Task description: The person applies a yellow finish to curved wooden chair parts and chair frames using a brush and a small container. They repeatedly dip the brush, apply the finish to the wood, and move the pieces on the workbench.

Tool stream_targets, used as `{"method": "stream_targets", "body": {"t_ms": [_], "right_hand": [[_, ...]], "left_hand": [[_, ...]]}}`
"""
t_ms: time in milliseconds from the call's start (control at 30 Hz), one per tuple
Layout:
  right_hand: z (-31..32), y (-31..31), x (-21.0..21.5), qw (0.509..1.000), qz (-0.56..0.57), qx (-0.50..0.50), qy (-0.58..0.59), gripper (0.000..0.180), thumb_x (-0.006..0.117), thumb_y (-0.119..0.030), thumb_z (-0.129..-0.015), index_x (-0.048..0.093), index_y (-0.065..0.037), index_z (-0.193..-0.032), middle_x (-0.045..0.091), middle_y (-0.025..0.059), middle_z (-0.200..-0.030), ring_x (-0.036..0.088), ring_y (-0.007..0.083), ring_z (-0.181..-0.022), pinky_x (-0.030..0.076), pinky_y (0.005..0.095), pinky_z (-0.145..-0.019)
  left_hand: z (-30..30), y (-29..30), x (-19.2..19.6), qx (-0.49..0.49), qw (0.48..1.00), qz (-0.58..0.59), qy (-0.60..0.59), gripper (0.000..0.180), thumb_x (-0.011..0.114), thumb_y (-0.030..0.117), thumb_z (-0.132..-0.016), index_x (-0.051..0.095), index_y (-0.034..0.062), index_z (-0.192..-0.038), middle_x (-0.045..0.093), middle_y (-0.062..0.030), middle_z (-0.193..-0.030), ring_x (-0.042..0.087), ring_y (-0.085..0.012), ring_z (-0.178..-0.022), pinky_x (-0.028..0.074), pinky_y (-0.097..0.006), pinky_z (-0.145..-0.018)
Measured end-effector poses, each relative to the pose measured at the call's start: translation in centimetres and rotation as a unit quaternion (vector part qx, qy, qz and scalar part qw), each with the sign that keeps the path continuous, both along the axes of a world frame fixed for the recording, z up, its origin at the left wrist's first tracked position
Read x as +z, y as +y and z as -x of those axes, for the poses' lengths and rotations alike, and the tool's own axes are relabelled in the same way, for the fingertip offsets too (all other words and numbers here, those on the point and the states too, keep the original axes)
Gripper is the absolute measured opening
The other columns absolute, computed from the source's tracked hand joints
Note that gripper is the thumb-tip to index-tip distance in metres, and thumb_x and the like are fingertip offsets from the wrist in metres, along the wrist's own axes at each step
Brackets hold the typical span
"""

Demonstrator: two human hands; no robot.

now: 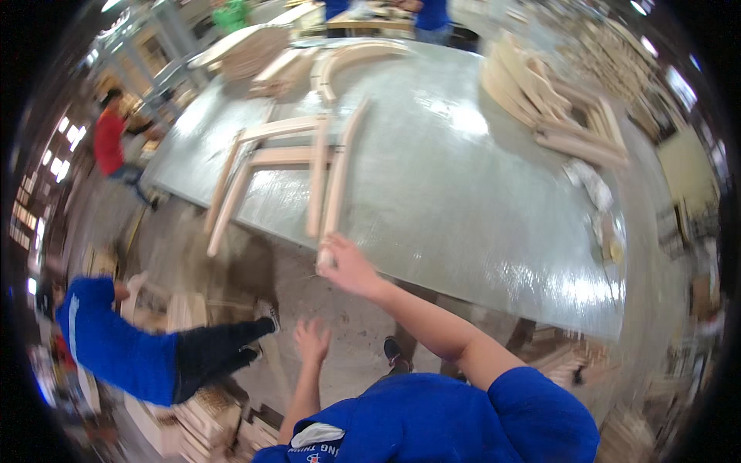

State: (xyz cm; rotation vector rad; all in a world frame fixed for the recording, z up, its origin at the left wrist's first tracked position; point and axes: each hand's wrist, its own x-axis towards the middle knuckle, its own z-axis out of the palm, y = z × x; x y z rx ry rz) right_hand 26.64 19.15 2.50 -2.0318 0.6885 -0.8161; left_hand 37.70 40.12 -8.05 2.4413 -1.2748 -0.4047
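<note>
My right hand [347, 268] reaches to the near edge of the table, its fingers closed around the lower end of a long leg of a pale wooden chair frame [289, 157]. The frame lies on the grey, shiny tabletop [417, 185], with its other legs pointing toward me and some ends sticking out past the edge. My left hand [312, 339] hangs over the floor below the table edge, fingers apart, holding nothing.
Curved wooden parts [359, 55] and a stack of boards [251, 54] lie at the far left of the table. More curved pieces [517, 77] and a wooden frame [583, 139] are at the far right, near a crumpled white bag [590, 185]. A co-worker in blue [123, 343] bends at the left.
</note>
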Motion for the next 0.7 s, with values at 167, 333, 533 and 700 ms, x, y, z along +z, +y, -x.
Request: {"method": "stream_targets", "body": {"t_ms": [167, 333, 533, 700], "right_hand": [[14.6, 7.9, -8.1, 0.997, 0.012, 0.046, 0.057, 0.017, 0.058, -0.018, -0.082, 0.058, -0.008, -0.095, 0.060, 0.0123, -0.092, 0.058, 0.0327, -0.086, 0.048, 0.0401, -0.073], [36.5, 19.7, -13.2, 0.946, -0.223, -0.077, 0.223, 0.027, 0.049, -0.031, -0.084, 0.061, -0.014, -0.100, 0.064, 0.0131, -0.091, 0.061, 0.0335, -0.083, 0.048, 0.0434, -0.071], [56.4, 28.9, -17.3, 0.683, -0.292, -0.657, 0.129, 0.024, 0.055, -0.023, -0.077, 0.062, -0.008, -0.094, 0.064, 0.0154, -0.086, 0.061, 0.0337, -0.083, 0.049, 0.0416, -0.075], [65.6, 27.7, -21.6, 0.600, -0.240, -0.754, 0.117, 0.041, 0.059, -0.020, -0.074, 0.056, -0.008, -0.113, 0.059, 0.0168, -0.108, 0.055, 0.0335, -0.102, 0.045, 0.0399, -0.087]], "left_hand": [[9.3, 1.1, -3.0, -0.295, 0.911, -0.233, 0.168, 0.040, 0.065, 0.031, -0.077, 0.059, 0.0111, -0.111, 0.060, -0.0208, -0.108, 0.056, -0.0355, -0.101, 0.044, -0.042, -0.089], [18.7, -4.0, -1.9, -0.489, 0.822, -0.243, 0.159, 0.028, 0.065, 0.029, -0.077, 0.064, 0.0065, -0.094, 0.064, -0.0180, -0.090, 0.061, -0.0343, -0.085, 0.048, -0.041, -0.075], [30.8, -12.2, 1.9, -0.596, 0.790, -0.141, 0.015, 0.025, 0.061, 0.024, -0.081, 0.058, 0.0007, -0.073, 0.060, -0.0181, -0.070, 0.061, -0.0308, -0.067, 0.045, -0.041, -0.060], [44.3, -14.0, 4.8, -0.578, 0.802, -0.122, 0.086, 0.022, 0.058, 0.022, -0.085, 0.058, 0.0007, -0.079, 0.059, -0.0171, -0.070, 0.059, -0.0314, -0.066, 0.045, -0.040, -0.061]]}}
